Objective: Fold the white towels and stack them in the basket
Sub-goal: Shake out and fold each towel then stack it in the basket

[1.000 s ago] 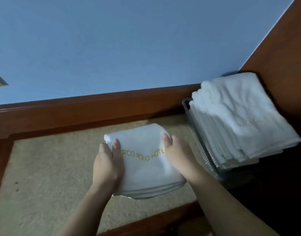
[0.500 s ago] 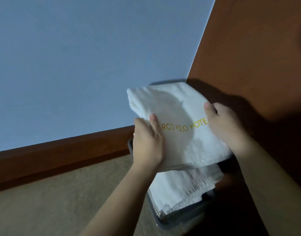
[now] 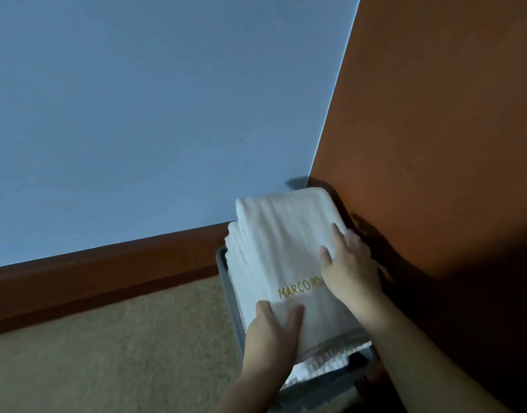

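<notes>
Folded white towel (image 3: pixel 289 251), gold lettering up, lies flat atop towel stack (image 3: pixel 241 272). Stack fills grey basket (image 3: pixel 226 281), under both hands

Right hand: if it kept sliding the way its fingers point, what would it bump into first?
Probably nothing but more folded towel; the right hand points up along it toward the blue wall, though depth is unclear.

folded towel (image 3: pixel 286 248) lowered onto basket stack (image 3: pixel 235 263), hands (image 3: pixel 313 302) pressing

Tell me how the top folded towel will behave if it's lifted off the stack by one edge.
The top towel is probably floppy: soft cloth, layered edges, so it would likely sag and unfold. Probably light. Unlikely to slip, since it lies on the towel stack.
</notes>
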A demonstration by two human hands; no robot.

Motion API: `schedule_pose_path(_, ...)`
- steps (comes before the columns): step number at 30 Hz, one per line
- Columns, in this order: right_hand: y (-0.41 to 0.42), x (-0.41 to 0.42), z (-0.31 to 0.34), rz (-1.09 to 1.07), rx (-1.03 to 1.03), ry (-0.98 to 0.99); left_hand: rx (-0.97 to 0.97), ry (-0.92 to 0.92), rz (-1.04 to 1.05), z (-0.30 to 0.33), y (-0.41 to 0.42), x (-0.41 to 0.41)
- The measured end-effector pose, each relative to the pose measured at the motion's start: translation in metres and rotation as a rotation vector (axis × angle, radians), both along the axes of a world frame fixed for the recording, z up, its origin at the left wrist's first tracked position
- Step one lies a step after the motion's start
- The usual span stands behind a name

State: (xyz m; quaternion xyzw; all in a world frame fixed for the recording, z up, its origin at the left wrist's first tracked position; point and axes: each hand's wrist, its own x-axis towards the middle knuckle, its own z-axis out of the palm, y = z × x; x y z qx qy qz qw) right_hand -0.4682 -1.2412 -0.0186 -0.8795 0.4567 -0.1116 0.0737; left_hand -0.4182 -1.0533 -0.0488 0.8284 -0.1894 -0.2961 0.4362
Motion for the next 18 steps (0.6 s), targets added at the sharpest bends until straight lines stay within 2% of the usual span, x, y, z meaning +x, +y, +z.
schedule_pose_path(2, 0.004, 0.03, 0.012, 0.152, 0.017, 0.021, 0.011, 0.027, -0.024, 0.001, 0.0, 0.0)
schedule_pose_path(6, 0.006, 0.072, 0.001, 0.303, 0.125, 0.228, -0.002, 0.002, -0.075, 0.002, 0.018, 0.013)
schedule_pose_path(11, 0.02, 0.094, -0.003, 0.2, 0.228, 0.347, -0.017, -0.08, 0.052, 0.012, 0.094, 0.073)
schedule_pose_path(14, 0.081, 0.127, 0.01, 0.21, 0.137, 0.268, -0.047, -0.163, 0.198, 0.02, 0.168, 0.115)
schedule_pose_path(16, 0.145, 0.156, 0.016, 0.401, 0.034, 0.221, -0.05, -0.228, 0.311, 0.024, 0.226, 0.14)
schedule_pose_path(18, 0.223, 0.187, 0.018, 0.692, -0.01, 0.205, -0.035, -0.298, 0.459, 0.026, 0.293, 0.162)
